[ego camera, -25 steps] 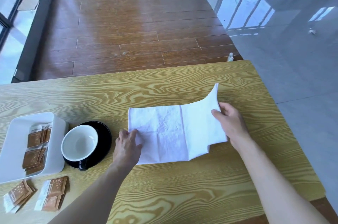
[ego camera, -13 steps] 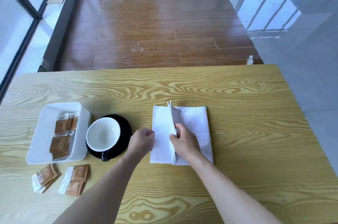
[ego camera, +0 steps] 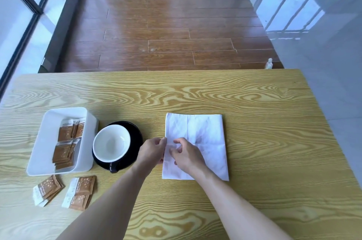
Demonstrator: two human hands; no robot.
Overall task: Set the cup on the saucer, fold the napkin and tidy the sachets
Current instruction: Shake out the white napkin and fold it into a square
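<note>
Napkin [ego camera: 203, 141]: white, folded flat into a rough rectangle, mid-surface, just right of the cup and saucer. Long axis runs away from the person, slightly longer than wide. A crease line runs front to back near its left third; the doubled strip sits on the left.

Handling, my read: thin soft paper or cloth, very light, no stiffness, so it creases wherever it is pressed and slides easily on smooth wood. Best taken at corners or the free edge with a fingertip pinch, one hand pinning the rest.

Left hand [ego camera: 151, 150]: at the napkin's left edge, fingers curled, thumb and fingertips pinching that edge. Right hand [ego camera: 186, 156]: resting on the left part of the napkin, fingers bent; looks like pressing or plucking at the layer, but I cannot tell whether it has any fabric gripped.

Cup [ego camera: 111, 143] is upright on the black saucer [ego camera: 136, 137], handle toward the person. That step looks done.

White tray [ego camera: 39, 151] left of the saucer holds brown sachets. Two loose sachet piles [ego camera: 64, 190] lie on the surface [ego camera: 274, 132] in front of it, not yet tidied.
</note>
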